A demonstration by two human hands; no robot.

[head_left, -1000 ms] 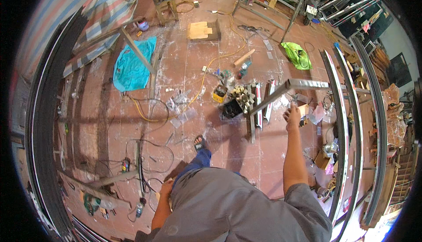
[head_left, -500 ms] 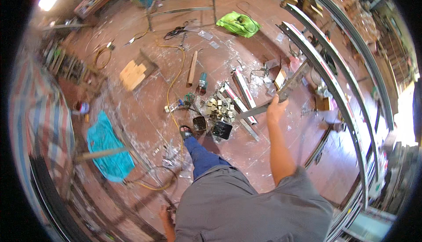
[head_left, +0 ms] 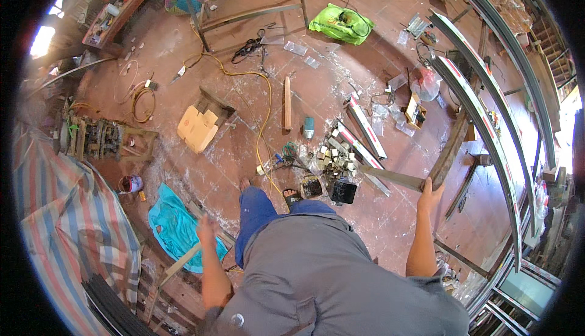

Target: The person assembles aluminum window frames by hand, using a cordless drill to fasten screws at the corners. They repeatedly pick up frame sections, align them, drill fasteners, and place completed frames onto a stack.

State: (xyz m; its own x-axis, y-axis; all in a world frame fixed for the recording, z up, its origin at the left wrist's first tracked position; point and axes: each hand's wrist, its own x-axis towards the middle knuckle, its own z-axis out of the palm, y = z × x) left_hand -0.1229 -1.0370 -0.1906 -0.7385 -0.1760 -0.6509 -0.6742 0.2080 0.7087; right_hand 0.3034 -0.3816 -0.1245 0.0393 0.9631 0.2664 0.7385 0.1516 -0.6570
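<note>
My right hand [head_left: 430, 194] is closed around the corner of a worn brown frame [head_left: 450, 147]. One bar of it runs left toward a heap of small cut metal pieces [head_left: 336, 162], the other away toward the far right. My left hand [head_left: 208, 231], smeared by motion, is over the edge of a teal cloth [head_left: 173, 223] near a wooden bar [head_left: 181, 265]; its fingers cannot be made out. Two white-and-red metal profiles [head_left: 367, 127] lie beyond the heap. Close to my sandalled foot [head_left: 292, 198] are two dark square containers, one of them black [head_left: 343, 192].
Long metal rails [head_left: 475, 101] curve along the right side. A yellow cord [head_left: 267, 113] crosses the tiled floor past a teal power tool [head_left: 308, 127] and a wooden stick [head_left: 287, 104]. Cardboard [head_left: 196, 130] lies left, beyond a striped tarp [head_left: 79, 214]. A green bag [head_left: 341, 24] lies far off.
My left hand has come up from the lower edge to the teal cloth. My right hand has moved right to the frame's corner. The whole view has shifted, and my other foot now shows.
</note>
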